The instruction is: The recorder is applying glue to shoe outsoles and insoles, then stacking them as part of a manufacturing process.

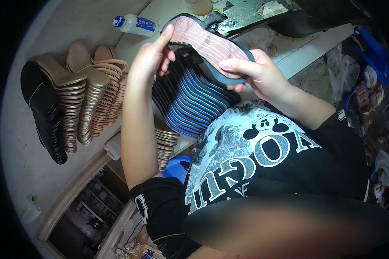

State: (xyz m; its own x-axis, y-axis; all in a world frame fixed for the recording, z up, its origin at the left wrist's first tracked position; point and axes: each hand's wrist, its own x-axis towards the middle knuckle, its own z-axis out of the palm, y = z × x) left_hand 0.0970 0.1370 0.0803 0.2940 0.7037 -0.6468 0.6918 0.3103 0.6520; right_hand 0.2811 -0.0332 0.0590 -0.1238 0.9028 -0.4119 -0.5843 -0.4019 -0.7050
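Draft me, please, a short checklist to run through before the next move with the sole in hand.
1. Left hand on the sole: ok, its thumb presses one end.
2. Right hand on the sole: ok, thumb on the striped face near the other end.
3. Striped face in view: ok, turned toward the camera.
4. Underside of the sole: cannot tell, it faces away.
5. Left fingers clear of the blue-edged stack: cannot tell, they overlap in this view.
6. Bottle capped: ok, its cap is on.
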